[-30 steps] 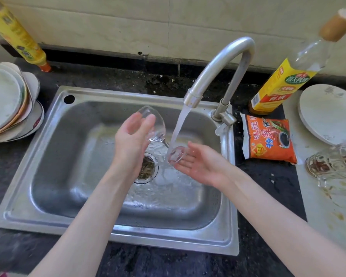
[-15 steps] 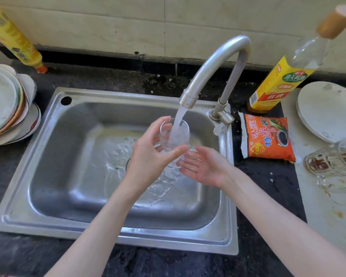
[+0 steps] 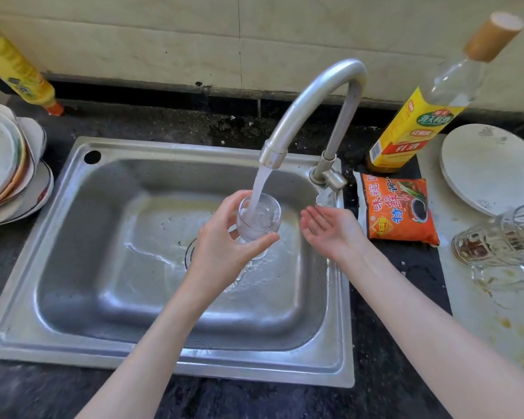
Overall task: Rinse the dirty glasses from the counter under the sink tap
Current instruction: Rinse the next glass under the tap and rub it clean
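At the far left of the dark bench [image 3: 9, 385], a stack of plates [image 3: 6, 164] sits below a yellow bottle [image 3: 15, 71] leaning by the wall, both well clear of the steel sink [image 3: 82, 267]. Over the drain, your left hand [image 3: 224, 249] wraps its thumb and fingers around the bowl of a stemmed wine glass [image 3: 259, 217], held upright and mouth-up so the stream from the curved tap [image 3: 309, 104] falls straight into it; the glass is full of churning water. To do this rinse well, keep the mouth centred under the stream, let it overflow, then tilt and turn the glass so water sweeps the whole inner wall and rim before you tip it out. Keep the hold low on the bowl and firm, since wet glass is likely slippery. Just right of the glass, your right hand [image 3: 330, 231] hangs palm-up with fingers spread, holding nothing and touching nothing, near the tap's base. Further right on the bench lie an orange seasoning packet [image 3: 397, 207], a tall clear bottle [image 3: 418, 116] with a yellow label, and a round white plate [image 3: 490, 167]. At the far right, dirty glass mugs [image 3: 502, 246] lie on their sides, residue visible inside, apparently still waiting for their turn.
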A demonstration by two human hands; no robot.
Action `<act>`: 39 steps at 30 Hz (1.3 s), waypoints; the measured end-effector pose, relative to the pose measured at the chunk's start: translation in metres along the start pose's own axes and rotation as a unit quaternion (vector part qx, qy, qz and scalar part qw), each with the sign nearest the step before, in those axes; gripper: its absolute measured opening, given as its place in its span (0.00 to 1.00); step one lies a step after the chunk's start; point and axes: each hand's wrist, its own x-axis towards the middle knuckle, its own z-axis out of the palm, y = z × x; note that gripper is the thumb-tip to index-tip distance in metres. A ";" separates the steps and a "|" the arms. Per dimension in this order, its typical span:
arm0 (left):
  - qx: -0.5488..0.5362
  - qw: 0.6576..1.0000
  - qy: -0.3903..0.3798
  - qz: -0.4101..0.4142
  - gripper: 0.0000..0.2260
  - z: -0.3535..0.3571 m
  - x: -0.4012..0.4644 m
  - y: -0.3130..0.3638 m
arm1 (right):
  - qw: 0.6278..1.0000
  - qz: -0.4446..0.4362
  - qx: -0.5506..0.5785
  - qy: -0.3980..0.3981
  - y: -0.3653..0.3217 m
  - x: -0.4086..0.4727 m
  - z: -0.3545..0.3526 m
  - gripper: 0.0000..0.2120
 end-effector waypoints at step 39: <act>0.042 0.997 0.043 -0.056 0.22 -0.001 0.002 0.023 | 0.946 0.093 -0.309 -0.033 0.002 -0.048 -0.014 0.14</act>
